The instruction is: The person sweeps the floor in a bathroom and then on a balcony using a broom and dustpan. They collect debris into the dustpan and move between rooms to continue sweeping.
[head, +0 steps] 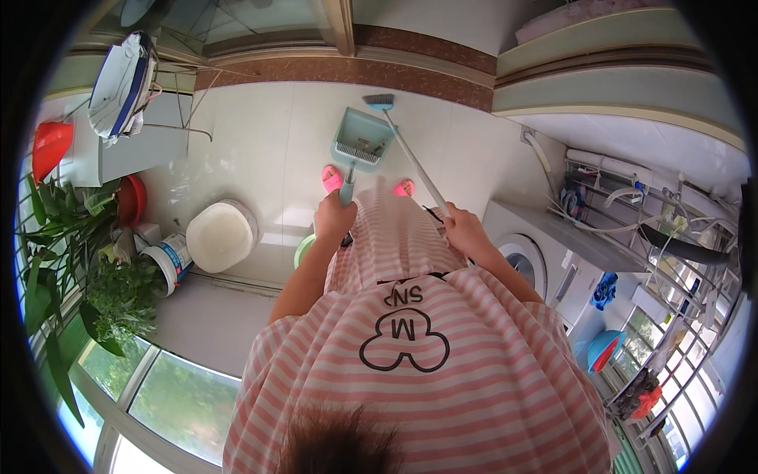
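My left hand is closed around the handle of a light green long-handled dustpan. The dustpan stands on the pale floor in front of my pink slippers, with some dark debris inside it and a white comb-like strip across its near side. In my right hand is the pale pole of a broom. The broom's head, blue with grey bristles, rests on the floor just beyond the dustpan's right far corner, near the brown threshold.
To the left are a pale round-cornered bucket, a tipped white tub, a red pot and leafy plants. A front-loading washing machine stands at right beside a cluttered metal rack. A brown raised threshold runs along the far side.
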{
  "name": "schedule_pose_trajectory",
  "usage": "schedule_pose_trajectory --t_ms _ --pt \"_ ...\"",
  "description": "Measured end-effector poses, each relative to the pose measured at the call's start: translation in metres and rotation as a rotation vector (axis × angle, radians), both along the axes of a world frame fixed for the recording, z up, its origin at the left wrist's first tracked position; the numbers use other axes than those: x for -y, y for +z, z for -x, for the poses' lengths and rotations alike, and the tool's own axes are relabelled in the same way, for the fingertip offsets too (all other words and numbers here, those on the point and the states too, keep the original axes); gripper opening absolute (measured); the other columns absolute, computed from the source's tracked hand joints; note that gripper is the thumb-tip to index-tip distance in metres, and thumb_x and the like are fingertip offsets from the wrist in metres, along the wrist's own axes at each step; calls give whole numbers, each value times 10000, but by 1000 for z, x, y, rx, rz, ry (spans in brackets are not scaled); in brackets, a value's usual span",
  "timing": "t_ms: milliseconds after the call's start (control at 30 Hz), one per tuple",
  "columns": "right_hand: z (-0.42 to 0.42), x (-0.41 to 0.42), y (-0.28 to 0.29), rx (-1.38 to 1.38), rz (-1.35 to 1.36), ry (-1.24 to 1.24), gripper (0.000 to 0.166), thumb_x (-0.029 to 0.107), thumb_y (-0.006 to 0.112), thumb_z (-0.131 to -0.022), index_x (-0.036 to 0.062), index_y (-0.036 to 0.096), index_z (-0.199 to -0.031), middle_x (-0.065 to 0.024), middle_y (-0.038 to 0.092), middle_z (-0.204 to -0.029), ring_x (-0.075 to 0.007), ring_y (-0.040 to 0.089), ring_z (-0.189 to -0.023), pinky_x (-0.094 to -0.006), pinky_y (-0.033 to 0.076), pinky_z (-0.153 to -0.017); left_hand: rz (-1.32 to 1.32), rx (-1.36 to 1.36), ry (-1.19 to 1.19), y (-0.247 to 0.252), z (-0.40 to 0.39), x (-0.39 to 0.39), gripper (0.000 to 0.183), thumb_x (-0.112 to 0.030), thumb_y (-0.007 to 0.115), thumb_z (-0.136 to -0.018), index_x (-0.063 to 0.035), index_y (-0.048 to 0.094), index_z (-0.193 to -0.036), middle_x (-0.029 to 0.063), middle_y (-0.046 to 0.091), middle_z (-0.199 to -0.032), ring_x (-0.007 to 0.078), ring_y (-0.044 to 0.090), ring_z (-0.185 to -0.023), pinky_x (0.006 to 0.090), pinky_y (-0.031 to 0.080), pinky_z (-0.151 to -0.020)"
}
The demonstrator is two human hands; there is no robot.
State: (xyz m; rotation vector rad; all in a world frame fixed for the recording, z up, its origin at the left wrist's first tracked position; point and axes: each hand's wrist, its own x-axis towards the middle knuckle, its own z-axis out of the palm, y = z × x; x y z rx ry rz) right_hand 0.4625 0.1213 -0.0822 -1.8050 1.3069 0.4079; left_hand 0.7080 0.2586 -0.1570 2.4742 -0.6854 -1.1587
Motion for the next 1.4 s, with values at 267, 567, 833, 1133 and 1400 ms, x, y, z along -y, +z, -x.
schedule_pose_trajectory --t_ms 267,567,833,1133,1400 --pt "69 21 65 -31 -32 -153 394 198 513 -867 24 558 -1218 -234 579 -717 -312 614 -640 -367 454 -610 53 24 18 -16 9 -4 345 -212 578 -715 10 605 -978 268 638 -864 439 609 -864 494 482 -768" --pt "55 -5 -38 14 -79 -253 369 154 471 -884 12 505 -1224 -260 603 -744 -430 603 -734 -449 458 -642 41 49 4 -10 9 3 304 -197 574 -725 21 597 -935 276 632 -869 440 607 -859 492 481 -753" --pt "52 20 56 34 -245 -245 448 186 514 -882 34 484 -1303 -143 553 -630 -221 512 -542 -343 427 -525 14 97 1 2 13 14 310 -185 561 -733 20 591 -964 263 638 -871 431 611 -853 498 482 -760" --pt "-30 -12 -11 27 118 112 431 182 506 -878 34 508 -1282 -210 583 -710 -326 552 -633 -377 448 -585 -55 54 71 27 -16 -55 343 -220 562 -764 -56 579 -1066 235 649 -900 411 624 -854 493 489 -759" --pt "-73 -7 83 -4 -428 -289 438 155 511 -897 89 498 -1330 31 458 -600 -41 356 -422 -233 283 -360 -45 -17 170 31 -62 -92 312 -189 572 -751 -60 593 -1035 228 647 -905 400 624 -860 491 488 -761"
